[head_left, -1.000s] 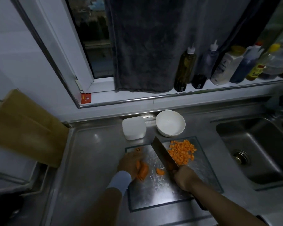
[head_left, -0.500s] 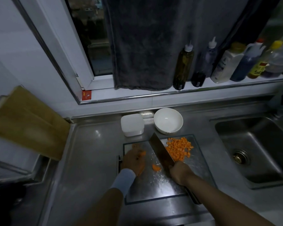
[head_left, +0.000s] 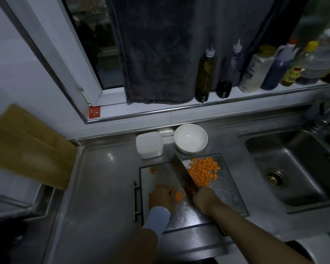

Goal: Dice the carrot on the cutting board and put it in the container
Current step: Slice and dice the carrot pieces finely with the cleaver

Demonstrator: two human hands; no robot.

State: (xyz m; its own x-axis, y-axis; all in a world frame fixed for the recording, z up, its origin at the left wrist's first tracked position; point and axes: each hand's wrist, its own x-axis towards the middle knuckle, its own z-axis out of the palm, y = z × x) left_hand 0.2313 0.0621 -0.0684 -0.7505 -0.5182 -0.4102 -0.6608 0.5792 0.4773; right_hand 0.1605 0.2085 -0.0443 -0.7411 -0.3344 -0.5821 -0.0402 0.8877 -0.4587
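Dicing, mid-cut. The left grip [head_left: 161,197] pinches an uncut carrot piece [head_left: 178,196] against the board [head_left: 231,195]. The piece lies just right of it, between both grips and left of the blade. The right grip [head_left: 204,199] is closed round the knife [head_left: 180,171], whose blade slants away and leftward. The dice [head_left: 203,173] lie beyond the right grip, and the container [head_left: 149,144] lies beyond the left.
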